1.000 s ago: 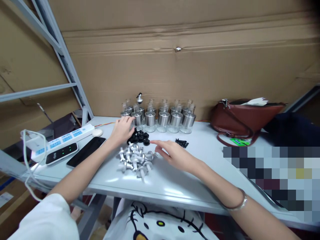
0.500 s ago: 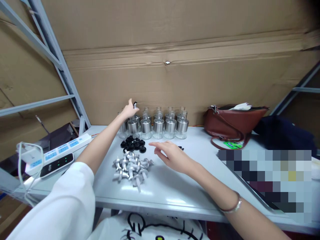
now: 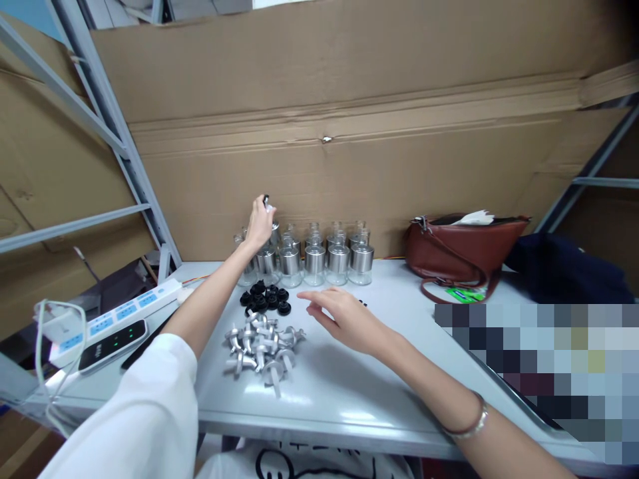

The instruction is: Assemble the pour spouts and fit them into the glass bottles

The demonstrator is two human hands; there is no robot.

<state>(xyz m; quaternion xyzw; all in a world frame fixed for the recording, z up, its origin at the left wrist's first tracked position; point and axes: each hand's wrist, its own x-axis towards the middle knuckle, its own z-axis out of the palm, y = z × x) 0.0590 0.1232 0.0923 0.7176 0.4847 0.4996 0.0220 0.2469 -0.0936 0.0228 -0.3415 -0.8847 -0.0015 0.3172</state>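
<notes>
The small steel-sleeved glass bottle with a black-tipped pourer (image 3: 267,201) stands at the back left corner of a cluster of matching steel-sleeved glass bottles (image 3: 324,256), close to the brown cardboard wall (image 3: 349,179). The left hand (image 3: 259,226) is closed around its neck and top. It is probably light but breakable, and the sleeve looks smooth and slippery, so the sleeve's waist seems a surer hold than the push-in pourer. Nearer lie round black rubber caps (image 3: 267,298) and a heap of silver metal spouts (image 3: 259,342) on the pale grey table (image 3: 349,386). The right hand (image 3: 344,319) hovers over the table, fingers spread, holding nothing.
</notes>
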